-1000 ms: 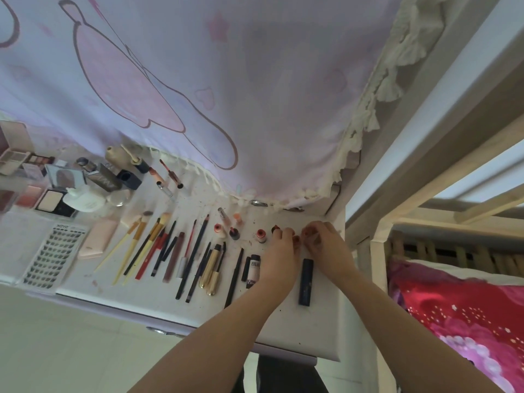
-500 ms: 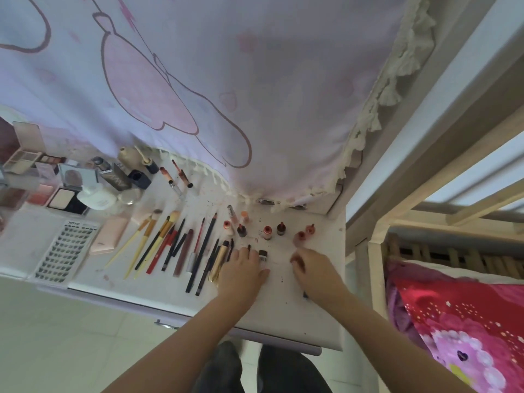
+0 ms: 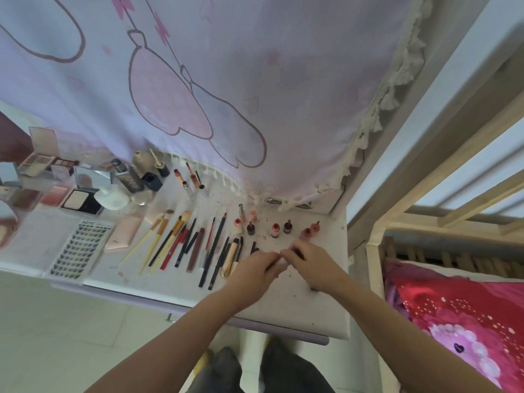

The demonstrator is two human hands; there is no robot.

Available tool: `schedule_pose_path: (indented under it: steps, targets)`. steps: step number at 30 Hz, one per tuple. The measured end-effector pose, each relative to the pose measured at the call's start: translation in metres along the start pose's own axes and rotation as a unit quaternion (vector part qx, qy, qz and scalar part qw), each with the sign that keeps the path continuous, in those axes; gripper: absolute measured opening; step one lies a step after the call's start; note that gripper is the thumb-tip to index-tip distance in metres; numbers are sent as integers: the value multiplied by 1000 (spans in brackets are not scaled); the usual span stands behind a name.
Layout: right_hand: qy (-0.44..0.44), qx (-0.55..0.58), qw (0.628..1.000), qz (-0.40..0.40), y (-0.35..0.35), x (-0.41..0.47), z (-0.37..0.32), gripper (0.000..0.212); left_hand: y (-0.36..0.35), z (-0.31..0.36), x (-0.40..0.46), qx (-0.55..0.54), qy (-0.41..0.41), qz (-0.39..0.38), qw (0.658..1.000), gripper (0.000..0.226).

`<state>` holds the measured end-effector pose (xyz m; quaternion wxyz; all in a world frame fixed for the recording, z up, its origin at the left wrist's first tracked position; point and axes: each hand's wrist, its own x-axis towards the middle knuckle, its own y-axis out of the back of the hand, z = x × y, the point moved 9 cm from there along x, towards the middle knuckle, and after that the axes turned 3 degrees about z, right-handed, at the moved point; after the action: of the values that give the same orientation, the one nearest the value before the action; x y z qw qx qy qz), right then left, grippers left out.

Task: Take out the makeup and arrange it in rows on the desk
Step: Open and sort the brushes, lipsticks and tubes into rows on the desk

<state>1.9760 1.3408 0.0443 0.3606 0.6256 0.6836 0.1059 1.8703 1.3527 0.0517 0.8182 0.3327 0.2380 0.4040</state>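
Observation:
Makeup lies in rows on the white desk [image 3: 297, 310]. Brushes and pencils [image 3: 181, 245] lie side by side along the front, with a gold tube [image 3: 230, 256] and a short black pencil [image 3: 253, 247] at their right end. Behind them stand several small red and orange bottles [image 3: 274, 230]. My left hand [image 3: 255, 270] and right hand [image 3: 310, 260] meet fingertip to fingertip just in front of the bottles, fingers curled. A dark sliver shows between my right fingers; what my left fingers hold is hidden. The tip of a dark tube [image 3: 313, 289] peeks out under my right wrist.
At the left are a lash tray [image 3: 80, 248], a pink tube [image 3: 123, 235], open palettes [image 3: 37, 161], a compact [image 3: 82, 201] and foundation bottles [image 3: 129, 180]. A pink curtain [image 3: 255, 80] hangs over the desk's back. A bed frame [image 3: 371, 265] and red blanket [image 3: 453, 321] flank the right.
Both hands drew back from the small bottles at the rear toward the front row, spread apart over the dark tubes, then came together again at the fingertips.

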Motion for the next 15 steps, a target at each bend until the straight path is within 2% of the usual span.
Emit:
schedule_pose_path:
  steps: [4,7,10,13,15]
  targets:
    - [50,27,993,-99,2,-19,-14,7,9,12,-2,-15,-27,-69,997,20]
    - [17,30,989,-141,4,-24,-19,19,16,16,-6,10,-50,-53,997,25]
    - [-7,-29,992,-124,8,-21,-18,33,19,19,-9,33,-69,-41,996,30]
    - [0,-36,990,-133,5,-24,-17,16,18,17,-10,35,-78,-48,995,28]
    - [-10,3,987,-157,1,-29,-16,22,17,14,-11,33,-72,-58,995,28]
